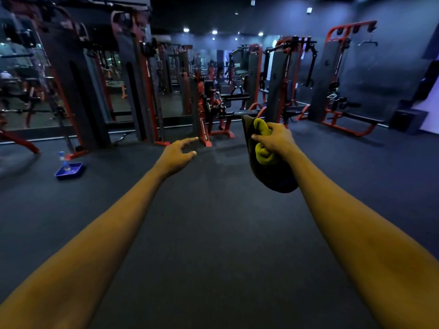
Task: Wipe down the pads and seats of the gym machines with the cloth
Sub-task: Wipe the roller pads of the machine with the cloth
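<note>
From the head camera, my right hand [273, 141] was curled round the cloth [273, 179], gripping it in a bunch at about one o'clock, with a yellow fold showing through the fingers and a darker flap hanging loose below. In that dim light I could not tell whether it was one two-toned cloth or two held together. My left hand [175, 155] reached forward at about eleven o'clock, fingers spread and relaxed, holding nothing.

I judged the cloth light, soft and limp. It would drape and fold over a pad rather than slide, so I would take it flat under the palm with the loose flap tucked in.

The gym machines [213, 108] stood well apart from me, from ten through two o'clock across the dark floor [213, 233]. A blue tray [78, 170] with a bottle [64, 161] in it sat at nine o'clock.
</note>
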`<state>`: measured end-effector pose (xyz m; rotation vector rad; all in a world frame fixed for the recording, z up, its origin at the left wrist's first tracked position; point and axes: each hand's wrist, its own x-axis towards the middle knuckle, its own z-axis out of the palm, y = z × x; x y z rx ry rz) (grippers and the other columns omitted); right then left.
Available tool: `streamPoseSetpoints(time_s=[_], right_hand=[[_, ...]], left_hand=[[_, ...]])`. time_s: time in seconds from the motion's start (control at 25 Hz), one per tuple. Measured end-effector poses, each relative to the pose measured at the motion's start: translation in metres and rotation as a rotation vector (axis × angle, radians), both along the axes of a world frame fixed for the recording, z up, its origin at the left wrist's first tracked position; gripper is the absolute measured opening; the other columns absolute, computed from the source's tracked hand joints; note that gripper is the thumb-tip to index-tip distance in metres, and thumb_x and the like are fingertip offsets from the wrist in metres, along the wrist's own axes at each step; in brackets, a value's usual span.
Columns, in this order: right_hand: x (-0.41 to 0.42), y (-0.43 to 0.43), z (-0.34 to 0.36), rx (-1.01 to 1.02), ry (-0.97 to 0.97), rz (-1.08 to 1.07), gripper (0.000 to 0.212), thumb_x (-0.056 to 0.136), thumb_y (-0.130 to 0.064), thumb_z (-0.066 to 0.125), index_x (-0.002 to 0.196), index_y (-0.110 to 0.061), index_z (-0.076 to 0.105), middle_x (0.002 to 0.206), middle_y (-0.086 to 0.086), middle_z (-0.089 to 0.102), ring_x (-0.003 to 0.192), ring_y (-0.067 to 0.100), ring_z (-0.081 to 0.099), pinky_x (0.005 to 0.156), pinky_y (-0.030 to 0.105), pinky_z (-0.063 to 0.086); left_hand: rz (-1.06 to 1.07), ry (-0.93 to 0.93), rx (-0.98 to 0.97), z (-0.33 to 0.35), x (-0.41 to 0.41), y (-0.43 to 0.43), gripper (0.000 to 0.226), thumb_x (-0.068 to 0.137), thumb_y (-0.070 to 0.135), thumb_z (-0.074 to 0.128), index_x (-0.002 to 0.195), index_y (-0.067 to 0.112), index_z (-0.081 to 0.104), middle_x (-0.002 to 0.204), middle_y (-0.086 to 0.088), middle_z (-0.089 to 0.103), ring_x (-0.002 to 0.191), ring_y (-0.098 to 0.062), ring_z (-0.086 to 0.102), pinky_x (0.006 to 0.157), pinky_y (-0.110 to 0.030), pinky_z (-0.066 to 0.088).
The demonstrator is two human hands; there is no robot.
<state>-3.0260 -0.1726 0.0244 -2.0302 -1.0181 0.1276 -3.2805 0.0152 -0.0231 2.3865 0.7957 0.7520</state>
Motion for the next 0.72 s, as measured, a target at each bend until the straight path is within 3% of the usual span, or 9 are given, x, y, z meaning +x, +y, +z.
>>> streamPoseSetpoints(time_s=[0.24,0.4,0.72], right_hand=[[0.083,0.098,-0.006,0.016,0.007,-0.041,0.043,0.088,-0.045,0.075,0.124,-0.024,0.065,0.112,0.005,0.067,0.102,0.023,0.063,0.093,0.04,0.052],[0.146,0.168,-0.013,-0.008,0.023,-0.062,0.048,0.088,-0.045,0.075,0.13,-0.023,0.063,0.115,0.006,0.067,0.101,0.023,0.061,0.09,0.039,0.051],[0.256,0.331,-0.005,-0.002,0.007,-0.108,0.043,0.091,-0.041,0.073,0.128,-0.022,0.064,0.101,0.002,0.063,0.093,0.02,0.058,0.085,0.034,0.046]], left_hand=[[-0.044,0.014,-0.006,-0.003,0.081,0.108,0.054,0.092,0.029,0.063,0.143,0.042,0.05,0.145,0.001,0.055,0.133,-0.02,0.052,0.112,-0.041,0.042],[-0.056,0.024,0.0,0.0,0.145,0.178,0.055,0.093,0.026,0.062,0.144,0.039,0.05,0.145,-0.001,0.055,0.134,-0.019,0.05,0.112,-0.039,0.04],[-0.033,0.023,0.004,0.002,0.247,0.351,0.052,0.094,0.021,0.063,0.145,0.031,0.052,0.143,-0.001,0.057,0.132,-0.019,0.052,0.106,-0.027,0.037]])
